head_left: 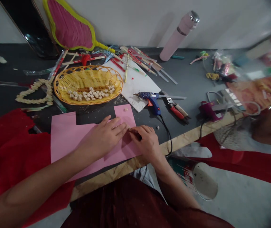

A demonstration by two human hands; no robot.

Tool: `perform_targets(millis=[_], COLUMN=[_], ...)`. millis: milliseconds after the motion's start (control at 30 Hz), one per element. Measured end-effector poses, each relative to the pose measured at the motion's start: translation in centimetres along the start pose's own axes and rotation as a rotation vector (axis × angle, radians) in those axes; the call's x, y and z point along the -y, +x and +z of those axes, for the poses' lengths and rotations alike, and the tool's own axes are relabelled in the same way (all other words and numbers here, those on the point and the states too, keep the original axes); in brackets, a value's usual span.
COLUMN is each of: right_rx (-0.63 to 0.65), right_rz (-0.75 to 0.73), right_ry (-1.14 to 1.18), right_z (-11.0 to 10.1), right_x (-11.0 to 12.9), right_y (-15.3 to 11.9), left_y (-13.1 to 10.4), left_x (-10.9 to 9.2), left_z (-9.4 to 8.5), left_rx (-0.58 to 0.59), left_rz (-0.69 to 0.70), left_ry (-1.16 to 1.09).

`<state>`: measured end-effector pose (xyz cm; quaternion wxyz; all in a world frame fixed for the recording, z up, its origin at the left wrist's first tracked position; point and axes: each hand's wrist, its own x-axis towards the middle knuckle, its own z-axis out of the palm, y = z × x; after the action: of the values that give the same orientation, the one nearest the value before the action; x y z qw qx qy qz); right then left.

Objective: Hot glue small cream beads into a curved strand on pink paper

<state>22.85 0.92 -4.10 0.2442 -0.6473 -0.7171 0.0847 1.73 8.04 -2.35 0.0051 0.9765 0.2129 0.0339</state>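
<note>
A pink sheet (85, 136) with a cut-out top edge lies on the dark table. My left hand (107, 134) lies over it, fingers stretched to the right, the fingertips at a tiny pale piece. On the sheet's right part, my right hand (146, 139) is curled, thumb and index finger pinching at that same spot; what they hold is too small to name. One pale woven piece (125, 109) rests near the sheet's upper right corner. Behind the sheet, a yellow basket (88, 77) contains several such small pieces (95, 94).
Right of the sheet are a blue glue gun (153, 102) with a black cord and red-handled pliers (177, 110). A pale heart-shaped ring (35, 91), red cloth (14, 152), straws (145, 60) and a pink bottle (177, 38) surround the area. Another person's arm (270, 117) is at right.
</note>
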Motion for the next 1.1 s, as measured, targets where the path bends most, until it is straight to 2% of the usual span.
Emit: perform_targets(millis=[233,700,1100], right_rx=[0.013,-0.002,-0.013], right_rz=[0.006,-0.032,-0.039], right_ry=[0.003,-0.071,0.037], right_z=[-0.3,0.1,0.14], right_x=[-0.14,-0.18,-0.59], right_y=[0.11,0.23,-0.09], left_y=[0.03,0.03,0.15], left_x=[-0.04,-0.09,-0.12], left_z=[0.01,0.18,0.04], left_rx=[0.011,-0.045,-0.092], left_rz=[-0.017,0.002,0.039], left_ry=[-0.006,-0.007,0.096])
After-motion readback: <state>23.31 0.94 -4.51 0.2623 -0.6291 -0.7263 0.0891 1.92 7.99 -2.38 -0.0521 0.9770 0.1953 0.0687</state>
